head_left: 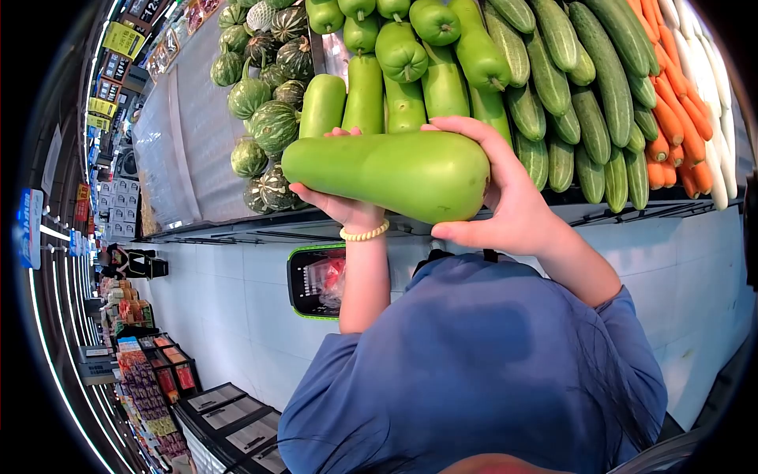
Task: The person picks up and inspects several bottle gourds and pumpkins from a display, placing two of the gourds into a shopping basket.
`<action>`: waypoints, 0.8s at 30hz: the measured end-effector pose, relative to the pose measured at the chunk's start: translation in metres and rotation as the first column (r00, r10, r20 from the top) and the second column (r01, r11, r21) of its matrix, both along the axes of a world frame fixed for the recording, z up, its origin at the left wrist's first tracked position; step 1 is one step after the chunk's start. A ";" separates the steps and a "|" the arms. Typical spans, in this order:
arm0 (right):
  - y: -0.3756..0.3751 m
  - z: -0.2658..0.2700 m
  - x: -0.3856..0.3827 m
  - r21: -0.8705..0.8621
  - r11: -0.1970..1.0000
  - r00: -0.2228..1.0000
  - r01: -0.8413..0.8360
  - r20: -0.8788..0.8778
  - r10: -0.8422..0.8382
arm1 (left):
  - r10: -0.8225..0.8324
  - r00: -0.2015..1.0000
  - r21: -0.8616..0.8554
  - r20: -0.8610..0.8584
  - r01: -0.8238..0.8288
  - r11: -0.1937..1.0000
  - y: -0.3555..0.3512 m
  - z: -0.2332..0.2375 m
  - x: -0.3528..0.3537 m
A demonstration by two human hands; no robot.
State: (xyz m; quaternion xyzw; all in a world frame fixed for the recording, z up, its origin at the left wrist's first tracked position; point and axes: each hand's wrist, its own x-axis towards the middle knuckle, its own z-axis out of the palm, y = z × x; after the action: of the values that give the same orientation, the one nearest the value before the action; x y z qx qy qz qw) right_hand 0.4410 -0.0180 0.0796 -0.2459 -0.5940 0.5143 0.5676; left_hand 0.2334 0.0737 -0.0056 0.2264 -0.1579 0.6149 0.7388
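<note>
A long, smooth green gourd lies sideways between my hands, above the front edge of the produce display. Its narrow end rests on the palm and fingers of my left hand, which has a pale yellow coiled band at the wrist. My right hand wraps round the thick end, thumb below and fingers on top. Just behind it stand more light green gourds in rows. Striped round squashes are heaped to the left, and ridged green cucumbers to the right.
Carrots and long white roots lie at the far right of the display. On the floor below stands a black basket with bagged items. Shelves and another person are at the left.
</note>
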 end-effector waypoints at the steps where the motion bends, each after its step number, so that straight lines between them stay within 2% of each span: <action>1: 0.001 -0.002 0.000 -0.040 0.999 0.997 -0.024 -0.068 0.021 | -0.024 1.000 -0.025 -0.011 0.024 0.999 -0.003 0.008 0.000; 3: 0.004 -0.006 0.001 -0.116 0.990 0.977 -0.078 -0.205 0.053 | -0.050 0.997 -0.126 -0.062 0.042 0.991 -0.009 0.022 -0.002; 5: 0.009 -0.012 0.001 -0.188 0.978 0.963 -0.089 -0.266 0.037 | -0.062 0.988 -0.273 -0.141 0.021 0.962 -0.011 0.034 -0.011; 6: 0.011 -0.013 0.002 -0.249 0.963 0.954 -0.098 -0.298 0.020 | -0.211 0.976 -0.312 -0.056 0.183 0.932 -0.008 0.038 -0.019; 8: 0.012 -0.014 0.001 -0.405 0.899 0.908 -0.168 -0.418 -0.018 | -0.191 0.968 -0.403 -0.163 0.111 0.908 -0.007 0.044 -0.025; 11: 0.017 -0.015 0.003 -0.533 0.816 0.866 -0.225 -0.492 -0.083 | -0.149 0.938 -0.521 -0.312 -0.038 0.853 -0.006 0.058 -0.019; 12: 0.020 -0.021 0.004 -0.523 0.826 0.872 -0.211 -0.482 -0.083 | -0.134 0.924 -0.552 -0.359 -0.094 0.828 -0.006 0.062 -0.016; 15: 0.023 -0.024 0.006 -0.531 0.817 0.856 -0.224 -0.508 -0.096 | -0.079 0.874 -0.554 -0.480 -0.233 0.799 -0.006 0.070 -0.004; 21: 0.022 -0.022 0.010 -0.542 0.808 0.857 -0.229 -0.506 -0.096 | -0.088 0.877 -0.573 -0.472 -0.230 0.787 -0.008 0.073 0.001; 24: 0.027 -0.025 0.017 -0.554 0.711 0.741 -0.432 -0.668 -0.070 | -0.091 0.877 -0.543 -0.472 -0.207 0.814 -0.010 0.070 -0.001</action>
State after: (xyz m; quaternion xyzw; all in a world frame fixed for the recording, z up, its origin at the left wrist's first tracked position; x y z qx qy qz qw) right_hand 0.4578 0.0087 0.0550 -0.1786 -0.1528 0.8028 0.5479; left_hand 0.2320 0.0636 0.0649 0.1406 0.2304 0.5810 0.7678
